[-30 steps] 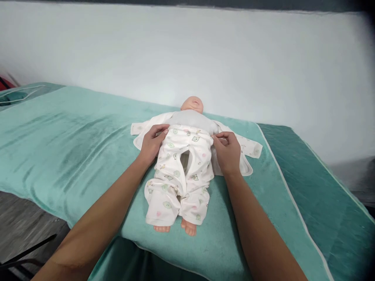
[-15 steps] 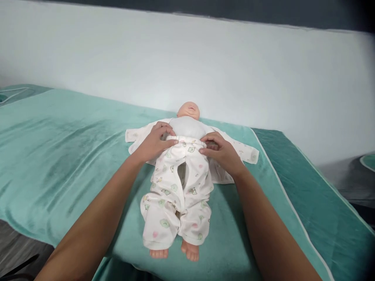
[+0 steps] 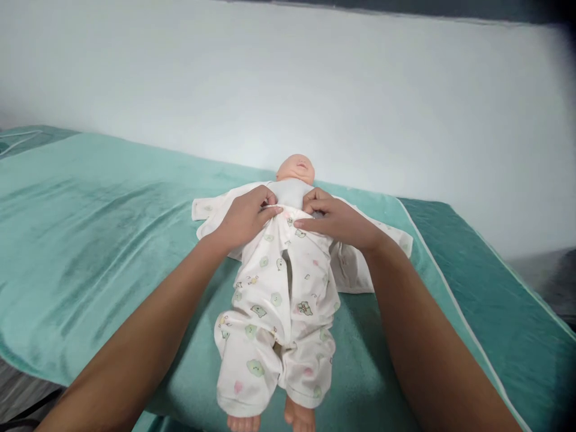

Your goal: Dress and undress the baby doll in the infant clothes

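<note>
One blanket (image 3: 112,240), one doll (image 3: 290,193), two hands (image 3: 246,219) (image 3: 339,221)

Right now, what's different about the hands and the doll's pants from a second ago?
The left hand and right hand moved inward along the waistband, toward its middle, and the slit in the pants narrowed. The doll still lies face up, feet showing.
</note>
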`<action>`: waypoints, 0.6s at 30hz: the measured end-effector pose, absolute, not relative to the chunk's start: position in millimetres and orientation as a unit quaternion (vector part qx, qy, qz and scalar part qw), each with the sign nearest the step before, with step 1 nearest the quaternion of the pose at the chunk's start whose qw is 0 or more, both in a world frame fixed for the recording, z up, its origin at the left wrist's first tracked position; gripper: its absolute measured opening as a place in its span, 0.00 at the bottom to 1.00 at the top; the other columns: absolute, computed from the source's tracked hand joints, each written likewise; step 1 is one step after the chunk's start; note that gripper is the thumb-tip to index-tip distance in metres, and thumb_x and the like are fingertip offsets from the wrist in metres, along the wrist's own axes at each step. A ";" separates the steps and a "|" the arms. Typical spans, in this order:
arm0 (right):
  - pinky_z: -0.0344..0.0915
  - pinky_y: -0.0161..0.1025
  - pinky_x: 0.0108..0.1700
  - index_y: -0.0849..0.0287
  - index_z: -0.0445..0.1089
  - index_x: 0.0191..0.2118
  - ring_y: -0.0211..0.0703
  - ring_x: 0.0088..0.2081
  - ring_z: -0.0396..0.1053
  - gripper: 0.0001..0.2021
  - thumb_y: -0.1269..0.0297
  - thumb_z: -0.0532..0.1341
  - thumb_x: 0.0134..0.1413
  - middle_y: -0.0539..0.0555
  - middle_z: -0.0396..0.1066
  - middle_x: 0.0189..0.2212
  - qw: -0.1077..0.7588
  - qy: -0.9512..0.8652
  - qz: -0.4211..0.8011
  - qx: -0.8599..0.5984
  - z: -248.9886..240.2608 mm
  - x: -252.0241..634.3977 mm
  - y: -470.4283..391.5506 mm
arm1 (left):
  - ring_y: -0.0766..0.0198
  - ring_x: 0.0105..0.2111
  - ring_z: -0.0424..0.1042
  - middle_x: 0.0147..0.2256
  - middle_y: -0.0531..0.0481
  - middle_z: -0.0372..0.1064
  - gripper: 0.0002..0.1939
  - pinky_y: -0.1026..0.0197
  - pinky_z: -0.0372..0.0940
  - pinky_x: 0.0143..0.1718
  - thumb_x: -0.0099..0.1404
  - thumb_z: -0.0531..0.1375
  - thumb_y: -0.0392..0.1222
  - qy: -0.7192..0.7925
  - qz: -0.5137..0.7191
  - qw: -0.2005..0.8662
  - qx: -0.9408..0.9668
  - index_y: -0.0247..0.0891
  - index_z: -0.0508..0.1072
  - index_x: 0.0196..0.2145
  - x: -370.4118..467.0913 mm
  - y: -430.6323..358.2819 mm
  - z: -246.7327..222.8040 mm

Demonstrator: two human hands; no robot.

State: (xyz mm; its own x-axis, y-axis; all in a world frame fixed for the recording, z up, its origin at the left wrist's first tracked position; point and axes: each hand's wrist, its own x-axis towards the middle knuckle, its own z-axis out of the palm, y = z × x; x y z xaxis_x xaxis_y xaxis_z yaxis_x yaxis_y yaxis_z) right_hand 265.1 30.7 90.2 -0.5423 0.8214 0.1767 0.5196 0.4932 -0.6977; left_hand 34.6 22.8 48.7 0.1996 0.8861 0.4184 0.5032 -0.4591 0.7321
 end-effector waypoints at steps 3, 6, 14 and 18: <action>0.64 0.43 0.46 0.57 0.69 0.23 0.47 0.45 0.67 0.17 0.48 0.65 0.52 0.54 0.68 0.43 0.288 -0.782 0.396 -0.385 81.6 278.8 32.9 | 0.61 0.30 0.64 0.31 0.53 0.70 0.08 0.59 0.55 0.35 0.65 0.61 0.46 0.487 0.442 0.227 0.718 0.42 0.67 0.33 37.0 28.9 45.7; 0.66 0.44 0.45 0.56 0.75 0.32 0.49 0.45 0.69 0.13 0.51 0.67 0.49 0.54 0.71 0.45 0.383 -0.684 0.486 -0.385 61.6 289.4 37.9 | 0.61 0.29 0.62 0.27 0.54 0.65 0.10 0.59 0.55 0.35 0.64 0.62 0.48 0.494 0.470 0.248 0.688 0.42 0.67 0.33 38.0 35.6 43.3; 0.57 0.36 0.28 0.56 0.62 0.23 0.36 0.25 0.57 0.21 0.47 0.68 0.49 0.45 0.59 0.22 0.508 -0.565 0.441 -0.478 24.5 286.5 52.4 | 0.64 0.27 0.61 0.26 0.53 0.64 0.14 0.60 0.57 0.30 0.62 0.64 0.53 0.457 0.495 0.371 0.639 0.41 0.68 0.30 37.0 47.5 46.2; 0.56 0.36 0.28 0.55 0.58 0.22 0.36 0.25 0.53 0.24 0.44 0.65 0.52 0.45 0.55 0.21 0.493 -0.603 0.372 -0.506 21.7 286.0 53.3 | 0.65 0.26 0.61 0.25 0.53 0.62 0.13 0.61 0.59 0.29 0.61 0.65 0.50 0.446 0.523 0.390 0.613 0.40 0.69 0.29 39.2 58.8 50.5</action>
